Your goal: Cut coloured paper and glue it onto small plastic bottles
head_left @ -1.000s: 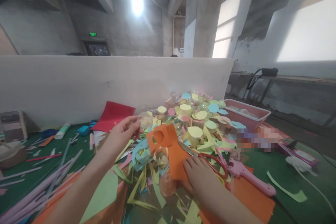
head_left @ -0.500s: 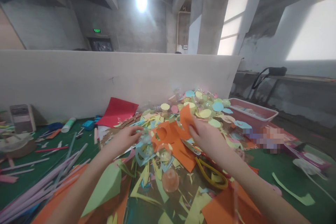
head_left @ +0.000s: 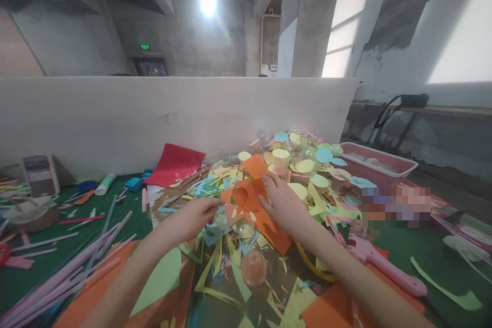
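My left hand (head_left: pixel 200 216) reaches in from the left, its fingers loosely bent beside a small clear plastic dome (head_left: pixel 223 219). Whether the fingertips touch the dome, I cannot tell. My right hand (head_left: pixel 283 204) is open, fingers apart, over a sheet of orange paper (head_left: pixel 274 230) with a round hole in it. A loose orange paper piece (head_left: pixel 255 166) lies just beyond its fingertips. Under my right forearm shows part of the yellow scissors handle (head_left: pixel 313 266); the blades are hidden. Another clear dome (head_left: pixel 245 229) and an orange-tinted one (head_left: pixel 253 267) sit nearer to me.
Many domes with coloured paper discs (head_left: pixel 305 166) are heaped behind my right hand. A pink bin (head_left: pixel 378 164) stands at the right, a pink glue gun (head_left: pixel 388 264) nearer. Red paper (head_left: pixel 177 165), a glue stick (head_left: pixel 105 184) and purple strips (head_left: pixel 73 279) lie left. A white panel (head_left: pixel 115 123) closes the back.
My right hand has let go of the orange paper piece, which now lies farther left. The hand has come down over the scissors blades. My left hand has moved right, towards the clear dome.
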{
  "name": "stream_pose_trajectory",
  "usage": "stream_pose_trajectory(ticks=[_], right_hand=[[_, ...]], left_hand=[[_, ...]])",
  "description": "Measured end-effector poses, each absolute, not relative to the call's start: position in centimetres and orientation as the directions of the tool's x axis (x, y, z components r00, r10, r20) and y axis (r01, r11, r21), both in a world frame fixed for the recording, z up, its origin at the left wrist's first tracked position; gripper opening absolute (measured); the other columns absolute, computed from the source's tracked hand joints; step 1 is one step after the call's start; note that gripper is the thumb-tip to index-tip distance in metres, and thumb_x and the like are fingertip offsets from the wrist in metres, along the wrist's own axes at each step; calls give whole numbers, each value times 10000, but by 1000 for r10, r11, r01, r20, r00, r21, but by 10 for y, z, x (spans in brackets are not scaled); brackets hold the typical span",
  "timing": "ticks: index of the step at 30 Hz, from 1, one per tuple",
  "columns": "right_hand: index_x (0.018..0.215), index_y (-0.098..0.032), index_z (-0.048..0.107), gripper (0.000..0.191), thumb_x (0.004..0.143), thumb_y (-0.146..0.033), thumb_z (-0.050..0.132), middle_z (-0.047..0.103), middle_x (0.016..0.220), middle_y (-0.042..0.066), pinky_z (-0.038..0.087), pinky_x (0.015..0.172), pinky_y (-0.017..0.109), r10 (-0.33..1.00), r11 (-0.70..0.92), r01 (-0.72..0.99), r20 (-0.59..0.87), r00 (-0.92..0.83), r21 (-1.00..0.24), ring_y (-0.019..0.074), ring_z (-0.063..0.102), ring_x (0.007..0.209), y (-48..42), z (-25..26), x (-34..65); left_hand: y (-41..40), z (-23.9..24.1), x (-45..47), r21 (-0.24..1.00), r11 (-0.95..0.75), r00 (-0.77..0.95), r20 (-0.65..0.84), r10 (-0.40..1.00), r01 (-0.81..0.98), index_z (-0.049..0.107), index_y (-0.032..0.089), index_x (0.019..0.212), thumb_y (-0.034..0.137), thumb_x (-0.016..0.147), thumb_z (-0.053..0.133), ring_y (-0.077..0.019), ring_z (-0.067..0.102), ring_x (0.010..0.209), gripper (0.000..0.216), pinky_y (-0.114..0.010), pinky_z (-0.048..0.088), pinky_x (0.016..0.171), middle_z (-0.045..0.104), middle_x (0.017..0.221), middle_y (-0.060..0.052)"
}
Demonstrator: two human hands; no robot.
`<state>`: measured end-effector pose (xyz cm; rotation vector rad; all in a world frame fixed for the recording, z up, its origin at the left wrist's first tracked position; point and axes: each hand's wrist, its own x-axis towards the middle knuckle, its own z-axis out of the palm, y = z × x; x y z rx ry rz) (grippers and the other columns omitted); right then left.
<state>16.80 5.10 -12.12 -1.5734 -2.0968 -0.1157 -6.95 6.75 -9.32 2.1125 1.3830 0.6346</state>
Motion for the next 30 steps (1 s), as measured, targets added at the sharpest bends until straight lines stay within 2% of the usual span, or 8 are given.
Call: stream_pose_trajectory(ticks=[3, 6, 10, 14, 17, 21, 25, 30], right_hand=[[1144, -166, 590, 305, 976, -374, 442, 663, 1103, 116, 462, 841, 333, 900, 363, 809, 398, -177, -463, 249, 620, 1026, 33, -122, 165], [800, -201, 599, 415, 958, -533, 407, 648, 731, 10, 386, 575, 242, 954, 298, 663, 229, -191, -687, 163, 594, 660, 21, -123, 159], [657, -200, 481, 367, 921, -455, 475, 522, 590, -39, 271, 500, 220, 965, 258, 608, 173, -195, -751, 115, 475, 554, 19, -129, 159], [644, -197, 459, 294, 894, -344, 508, 514, 606, -31, 239, 517, 237, 975, 220, 739, 161, -153, -636, 116, 448, 568, 22, -129, 177], [648, -196, 489, 231, 864, -267, 526, 515, 603, -23, 217, 517, 251, 983, 176, 852, 131, -127, -493, 123, 437, 565, 22, -129, 194], [657, -196, 569, 253, 861, -346, 573, 594, 630, -5, 242, 500, 245, 959, 250, 824, 15, -282, -509, 135, 503, 569, 19, -132, 202], [717, -189, 634, 352, 956, -384, 462, 680, 708, 45, 247, 522, 263, 968, 251, 868, 93, -234, -429, 177, 611, 649, 19, -135, 195], [782, -188, 664, 282, 963, -292, 474, 728, 780, 62, 278, 562, 273, 955, 234, 931, 246, -166, -281, 206, 671, 727, 24, -138, 192]], left_hand=[[54, -89, -55, 634, -380, 409, 109, 906, 674, 748, 285, 846, 352, 789, 514, -202, 555, 589, 250, -262, 365, 565, 645, 607, 2], [37, -82, -37, 580, -427, 476, 77, 876, 694, 654, 266, 886, 347, 879, 416, -179, 522, 621, 252, -256, 357, 582, 615, 687, 21], [24, -79, -22, 521, -403, 453, 34, 891, 753, 523, 258, 928, 370, 919, 370, -164, 453, 593, 190, -255, 325, 554, 510, 648, 57], [33, -87, -24, 485, -403, 445, 32, 895, 776, 499, 249, 836, 372, 915, 366, -178, 550, 655, 198, -275, 391, 602, 598, 726, 25], [50, -100, -32, 434, -453, 418, 179, 890, 779, 548, 247, 917, 427, 900, 406, -220, 619, 818, 231, -332, 462, 737, 662, 909, -24], [83, -121, -37, 394, -402, 305, 287, 908, 826, 564, 181, 1078, 411, 875, 441, -315, 546, 1144, 331, -460, 402, 969, 627, 1177, -141], [114, -137, -26, 351, -390, 294, 298, 908, 851, 612, 154, 1049, 333, 855, 551, -291, 573, 1071, 270, -472, 413, 965, 659, 1092, -129], [131, -137, -10, 339, -404, 319, 281, 905, 850, 636, 148, 969, 352, 903, 600, -186, 635, 897, 217, -409, 509, 833, 664, 980, -41]])
